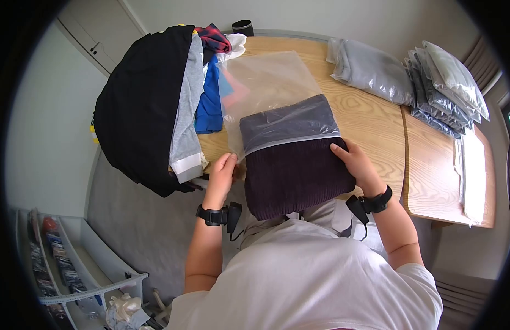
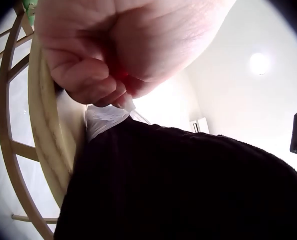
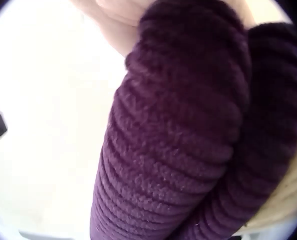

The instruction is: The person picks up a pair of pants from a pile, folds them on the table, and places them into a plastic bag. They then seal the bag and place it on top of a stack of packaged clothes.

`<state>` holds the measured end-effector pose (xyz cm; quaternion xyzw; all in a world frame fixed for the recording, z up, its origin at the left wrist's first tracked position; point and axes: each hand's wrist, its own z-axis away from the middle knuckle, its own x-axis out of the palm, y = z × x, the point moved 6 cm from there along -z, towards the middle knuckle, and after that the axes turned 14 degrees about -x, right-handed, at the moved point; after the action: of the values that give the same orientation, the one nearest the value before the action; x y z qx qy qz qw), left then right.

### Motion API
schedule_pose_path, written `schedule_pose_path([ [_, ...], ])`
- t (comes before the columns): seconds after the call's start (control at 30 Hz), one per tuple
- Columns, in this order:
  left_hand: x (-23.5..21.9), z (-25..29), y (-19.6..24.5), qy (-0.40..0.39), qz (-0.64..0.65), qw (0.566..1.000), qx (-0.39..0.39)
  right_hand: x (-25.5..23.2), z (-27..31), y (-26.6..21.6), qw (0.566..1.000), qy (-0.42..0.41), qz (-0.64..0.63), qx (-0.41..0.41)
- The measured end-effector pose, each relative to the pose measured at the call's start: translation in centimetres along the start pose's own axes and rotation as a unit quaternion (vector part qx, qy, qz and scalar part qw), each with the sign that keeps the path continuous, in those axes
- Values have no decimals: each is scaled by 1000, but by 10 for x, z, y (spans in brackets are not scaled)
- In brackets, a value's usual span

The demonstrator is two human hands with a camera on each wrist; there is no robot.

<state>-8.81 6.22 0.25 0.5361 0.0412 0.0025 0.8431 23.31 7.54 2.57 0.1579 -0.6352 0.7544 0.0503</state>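
A folded dark purple ribbed garment [image 1: 299, 173] lies partly inside a clear plastic bag [image 1: 271, 82], its near half outside the bag's mouth. My left hand [image 1: 223, 173] pinches the bag's edge at the garment's left; in the left wrist view the curled fingers of the hand [image 2: 103, 55] hold the white plastic [image 2: 106, 119] beside the dark cloth [image 2: 188, 185]. My right hand [image 1: 360, 165] grips the garment's right side, thumb on top. The right wrist view shows thick ribbed folds [image 3: 168, 130] below part of the hand [image 3: 121, 20].
Clothes, including a black garment [image 1: 142, 110], pile at the table's left. Bagged garments [image 1: 370, 69] and a stack of bags [image 1: 447, 88] lie at the right of the wooden table [image 1: 370, 124]. A dark cup [image 1: 243, 27] stands behind; a divided bin [image 1: 90, 247] is lower left.
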Motion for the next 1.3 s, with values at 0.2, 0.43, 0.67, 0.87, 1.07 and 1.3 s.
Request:
schedule_pose_path([
  [0.2,0,-6,-6,-2,16,1000,16,86,86,-56,616,-106,630,-461],
  [0.43,4,4,-5,31,41,998,42,95,79,-2,459,-123,699,-534],
  [0.67,29,79,7,195,-255,796,513,91,57,-73,668,-108,557,-482],
  [0.87,98,72,23,92,-394,768,497,88,43,-93,718,-106,525,-445],
  [1.07,115,33,-6,12,-185,916,357,99,62,-72,641,-147,586,-473],
  [1.3,123,23,-34,-40,-208,927,310,102,48,-40,556,-214,639,-487],
])
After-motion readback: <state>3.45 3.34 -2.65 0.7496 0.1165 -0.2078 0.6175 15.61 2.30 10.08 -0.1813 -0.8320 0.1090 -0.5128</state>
